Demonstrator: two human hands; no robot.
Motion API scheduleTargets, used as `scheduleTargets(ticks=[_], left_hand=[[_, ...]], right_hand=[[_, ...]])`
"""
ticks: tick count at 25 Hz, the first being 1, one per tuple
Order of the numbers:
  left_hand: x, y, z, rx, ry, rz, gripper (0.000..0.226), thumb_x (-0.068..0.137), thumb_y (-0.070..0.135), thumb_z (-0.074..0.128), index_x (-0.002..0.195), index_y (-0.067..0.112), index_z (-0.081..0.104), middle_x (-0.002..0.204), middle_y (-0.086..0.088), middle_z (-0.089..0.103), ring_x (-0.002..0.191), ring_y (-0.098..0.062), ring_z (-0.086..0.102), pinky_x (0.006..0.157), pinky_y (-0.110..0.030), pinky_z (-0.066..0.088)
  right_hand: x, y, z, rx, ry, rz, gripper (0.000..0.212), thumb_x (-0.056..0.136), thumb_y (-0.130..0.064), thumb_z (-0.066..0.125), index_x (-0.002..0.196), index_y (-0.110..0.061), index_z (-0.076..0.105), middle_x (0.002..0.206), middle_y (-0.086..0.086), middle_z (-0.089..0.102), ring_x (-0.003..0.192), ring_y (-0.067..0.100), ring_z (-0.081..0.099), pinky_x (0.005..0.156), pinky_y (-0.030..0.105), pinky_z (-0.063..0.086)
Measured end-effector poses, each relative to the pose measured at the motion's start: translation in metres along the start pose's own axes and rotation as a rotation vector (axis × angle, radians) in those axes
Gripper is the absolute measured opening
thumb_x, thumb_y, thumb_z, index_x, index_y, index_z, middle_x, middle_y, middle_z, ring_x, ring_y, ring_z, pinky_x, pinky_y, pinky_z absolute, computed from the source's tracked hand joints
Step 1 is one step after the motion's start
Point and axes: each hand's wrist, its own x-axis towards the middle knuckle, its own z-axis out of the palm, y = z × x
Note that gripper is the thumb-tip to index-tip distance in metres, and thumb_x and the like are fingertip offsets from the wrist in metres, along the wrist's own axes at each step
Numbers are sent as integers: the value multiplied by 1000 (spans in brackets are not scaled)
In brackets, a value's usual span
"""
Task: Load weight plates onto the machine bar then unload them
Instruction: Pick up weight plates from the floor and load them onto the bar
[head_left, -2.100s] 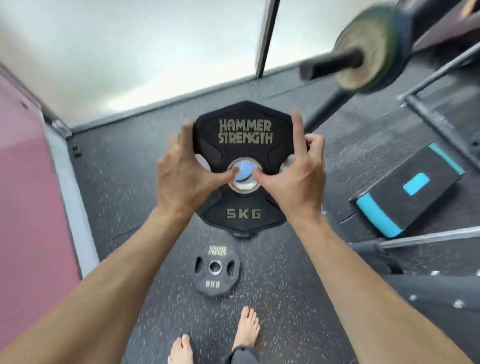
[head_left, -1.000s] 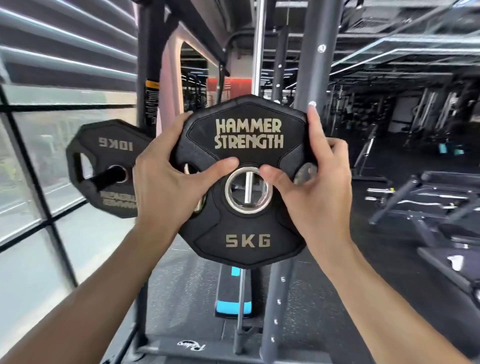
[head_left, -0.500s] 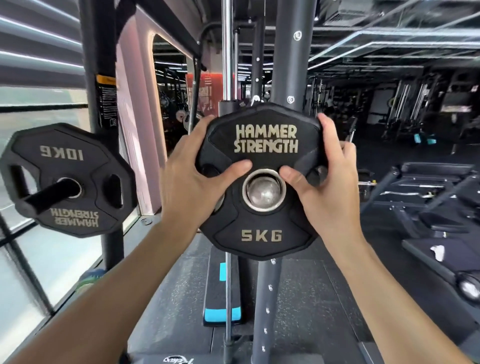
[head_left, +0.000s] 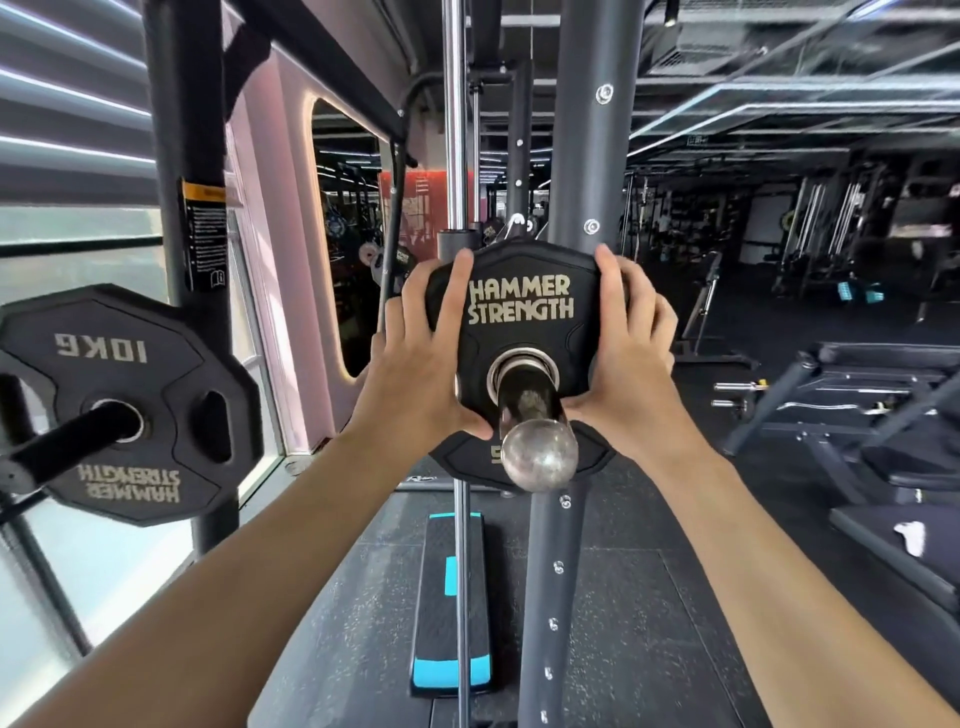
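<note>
Dark speckled rubber floor (head_left: 613, 634), bearing: one black step platform (head_left: 451, 603) with blue end and blue centre mark, lying lengthwise at centre; grey machine upright (head_left: 550, 597) just to its right; black benches (head_left: 883, 467) far right.

Dim gym: speckled dark floor (head_left: 337, 623), window (head_left: 78, 234) with slatted blinds left, benches (head_left: 883, 467) right, pink wall (head_left: 280, 312)
</note>
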Motion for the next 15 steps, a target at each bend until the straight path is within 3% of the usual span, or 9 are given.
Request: scheduleTargets(ticks=[5,15], left_hand=[[29,-13,34,0,30,-51,161,39,46,99,156,29,-10,155,-15,17,130,-37,39,102,-57,45],[50,-23,70,46,95,-118,146,53,49,93,158,23,-5,155,-15,21,128,-34,42,101,-50,49]], right_hand=[[32,18,35,-50,96,-7,137,54,-34,93,158,-33,5,152,0,22,131,30,28,93,61,45],[66,35,64,-133,135,-15,137,50,-35,96,156,-31,10,148,2,28,126,32,36,88,61,50]])
